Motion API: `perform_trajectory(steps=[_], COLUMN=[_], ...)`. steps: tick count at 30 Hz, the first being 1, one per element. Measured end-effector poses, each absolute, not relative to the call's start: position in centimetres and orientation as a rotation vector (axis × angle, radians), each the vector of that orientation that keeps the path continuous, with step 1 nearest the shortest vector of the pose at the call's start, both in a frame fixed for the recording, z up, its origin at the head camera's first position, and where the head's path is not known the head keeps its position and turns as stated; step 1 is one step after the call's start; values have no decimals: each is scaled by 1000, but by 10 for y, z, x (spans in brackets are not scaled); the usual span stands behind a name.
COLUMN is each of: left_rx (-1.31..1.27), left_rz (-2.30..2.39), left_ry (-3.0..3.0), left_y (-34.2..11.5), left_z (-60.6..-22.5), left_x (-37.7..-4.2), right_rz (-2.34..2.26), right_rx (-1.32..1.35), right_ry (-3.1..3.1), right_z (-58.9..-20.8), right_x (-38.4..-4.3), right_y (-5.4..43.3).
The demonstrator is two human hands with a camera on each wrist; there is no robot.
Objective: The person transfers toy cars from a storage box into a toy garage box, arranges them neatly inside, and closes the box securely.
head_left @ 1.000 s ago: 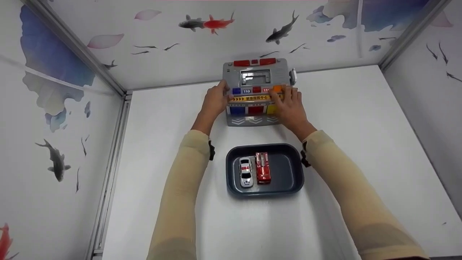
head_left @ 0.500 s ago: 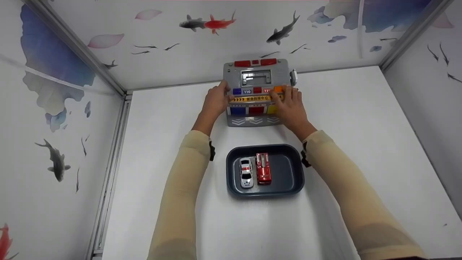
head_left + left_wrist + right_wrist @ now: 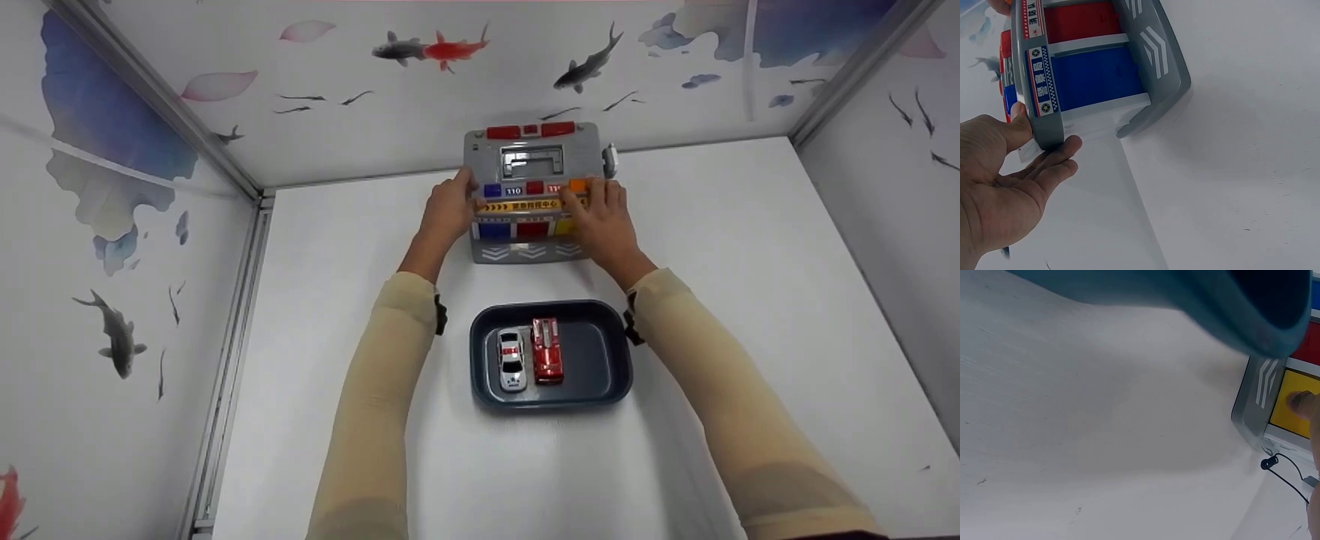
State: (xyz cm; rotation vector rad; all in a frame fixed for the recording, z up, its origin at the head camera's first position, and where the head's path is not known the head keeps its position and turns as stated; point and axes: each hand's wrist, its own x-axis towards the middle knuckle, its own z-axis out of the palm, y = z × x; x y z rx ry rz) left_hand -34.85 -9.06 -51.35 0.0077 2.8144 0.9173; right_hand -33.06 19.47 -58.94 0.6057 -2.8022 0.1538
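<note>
A grey toy garage (image 3: 487,161) with blue, red and yellow doors stands against the back wall. My left hand (image 3: 448,208) grips its left side; in the left wrist view the thumb lies on the roof edge and the fingers pass beneath it. On the right side, my right hand (image 3: 604,225) holds the roof edge, its fingers bent over the top near the orange button (image 3: 577,184). A digit, seemingly the thumb, touches the yellow door (image 3: 1283,413) in the right wrist view. The blue door (image 3: 1098,79) and red door (image 3: 1084,22) look shut.
Between the forearms a dark blue tray (image 3: 551,405) stands on the white table (image 3: 337,300). In it lie a white toy car (image 3: 511,360) and a red toy fire truck (image 3: 547,351). A black cord (image 3: 1289,481) hangs by the garage's right side. Printed panels surround the table.
</note>
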Motion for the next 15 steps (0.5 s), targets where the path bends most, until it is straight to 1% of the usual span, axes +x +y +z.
perform_trajectory(steps=[15], left_rx=[23], left_rz=[895], left_ry=[2823], left_y=[-90], left_z=[-512], left_x=[-350], right_rz=[144], right_rx=[611], right_ry=[-2750], right_z=[-589], right_x=[-332], right_y=[195])
